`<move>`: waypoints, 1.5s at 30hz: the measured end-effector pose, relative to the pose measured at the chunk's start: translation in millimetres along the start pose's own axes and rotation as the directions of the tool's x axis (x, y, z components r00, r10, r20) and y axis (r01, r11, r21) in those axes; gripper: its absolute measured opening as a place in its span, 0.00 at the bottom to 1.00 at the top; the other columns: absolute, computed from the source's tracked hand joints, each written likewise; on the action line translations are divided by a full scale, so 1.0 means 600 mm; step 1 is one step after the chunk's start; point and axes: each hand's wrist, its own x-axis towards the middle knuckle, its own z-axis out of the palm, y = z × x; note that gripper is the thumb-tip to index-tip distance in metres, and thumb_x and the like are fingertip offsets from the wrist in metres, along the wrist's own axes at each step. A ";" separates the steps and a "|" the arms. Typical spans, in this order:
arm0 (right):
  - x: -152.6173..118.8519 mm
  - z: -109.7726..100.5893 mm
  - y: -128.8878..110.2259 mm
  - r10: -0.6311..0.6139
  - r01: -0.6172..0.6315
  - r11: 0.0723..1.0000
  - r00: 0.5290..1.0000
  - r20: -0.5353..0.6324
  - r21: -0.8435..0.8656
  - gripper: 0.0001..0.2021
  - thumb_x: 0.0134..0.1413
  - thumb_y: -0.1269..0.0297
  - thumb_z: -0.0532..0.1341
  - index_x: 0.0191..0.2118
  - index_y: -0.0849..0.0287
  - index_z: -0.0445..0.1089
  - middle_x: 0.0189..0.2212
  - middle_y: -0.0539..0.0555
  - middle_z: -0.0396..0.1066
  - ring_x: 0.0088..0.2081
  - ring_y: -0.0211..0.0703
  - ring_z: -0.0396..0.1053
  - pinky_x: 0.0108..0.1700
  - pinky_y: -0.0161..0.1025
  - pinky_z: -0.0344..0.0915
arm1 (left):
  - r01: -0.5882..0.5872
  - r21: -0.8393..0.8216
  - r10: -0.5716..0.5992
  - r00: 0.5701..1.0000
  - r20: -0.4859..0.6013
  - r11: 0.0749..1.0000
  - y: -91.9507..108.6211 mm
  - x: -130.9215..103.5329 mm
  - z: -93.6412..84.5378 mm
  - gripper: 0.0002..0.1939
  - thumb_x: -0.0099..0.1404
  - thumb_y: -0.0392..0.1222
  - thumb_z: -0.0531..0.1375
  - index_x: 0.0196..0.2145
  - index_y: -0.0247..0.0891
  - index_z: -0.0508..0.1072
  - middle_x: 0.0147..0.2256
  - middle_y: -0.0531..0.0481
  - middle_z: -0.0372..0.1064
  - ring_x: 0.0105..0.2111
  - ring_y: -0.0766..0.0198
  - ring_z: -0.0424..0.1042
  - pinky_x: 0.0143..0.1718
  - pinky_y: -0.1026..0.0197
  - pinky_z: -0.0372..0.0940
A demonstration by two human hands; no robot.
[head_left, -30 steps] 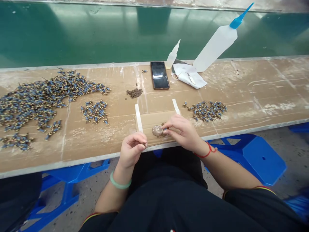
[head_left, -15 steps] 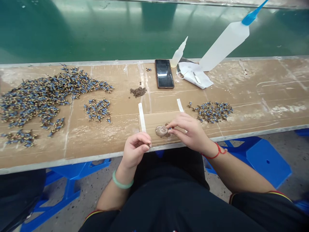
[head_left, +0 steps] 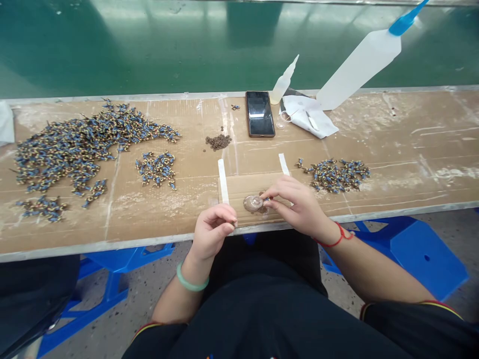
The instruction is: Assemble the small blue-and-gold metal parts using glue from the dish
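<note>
Near the table's front edge, my left hand is closed in a pinch; a tiny dark bit shows at its fingertips, too small to name. My right hand pinches a small blue figure, mostly hidden by the fingers, at the right side of a clear round dish. Several brown discs lie by the dish. Both dish and discs are on a cardboard pad with white tape strips at its sides.
Small blue-and-yellow figures lie in a large heap at left, a smaller pile and a right-hand pile. Behind the pad are brown discs, a phone, a small bottle, a big white bottle and a white cloth.
The view has turned slightly left, so the table things sit further right in it. Both hands keep nearly the same pose beside the dish.
</note>
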 end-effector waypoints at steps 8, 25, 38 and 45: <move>0.000 0.003 0.003 0.053 -0.053 0.999 0.998 -0.019 0.015 0.04 0.68 0.69 0.65 0.39 0.54 0.77 0.31 0.53 0.79 0.34 0.46 0.73 0.38 0.44 0.68 | 0.005 0.004 -0.005 0.998 -0.063 1.000 0.000 0.000 0.003 0.13 0.59 0.51 0.78 0.30 0.40 0.83 0.24 0.52 0.68 0.23 0.70 0.62 0.25 0.67 0.60; 0.004 0.051 -0.094 0.571 -0.259 0.386 0.821 -0.009 0.885 0.18 0.59 0.39 0.71 0.36 0.48 0.78 0.40 0.52 0.82 0.38 0.45 0.79 0.44 0.46 0.79 | -0.431 0.527 0.539 0.840 -0.063 0.732 -0.004 -0.001 0.063 0.05 0.67 0.45 0.72 0.37 0.43 0.84 0.30 0.52 0.77 0.30 0.66 0.75 0.31 0.64 0.67; 0.001 0.055 -0.166 0.566 -0.105 0.149 0.825 0.002 0.983 0.09 0.56 0.49 0.77 0.37 0.45 0.83 0.40 0.49 0.86 0.40 0.42 0.83 0.46 0.41 0.81 | -0.585 0.553 0.667 0.742 0.069 0.593 0.012 -0.016 0.083 0.07 0.71 0.41 0.70 0.46 0.46 0.83 0.36 0.54 0.78 0.33 0.67 0.78 0.36 0.64 0.73; -0.005 0.055 -0.171 0.563 -0.125 0.170 0.826 0.007 0.977 0.13 0.56 0.46 0.76 0.37 0.49 0.83 0.38 0.52 0.85 0.39 0.44 0.82 0.44 0.43 0.81 | -0.581 0.646 0.681 0.721 0.128 0.494 0.021 -0.023 0.082 0.05 0.71 0.43 0.70 0.44 0.46 0.82 0.36 0.54 0.78 0.30 0.68 0.77 0.32 0.64 0.72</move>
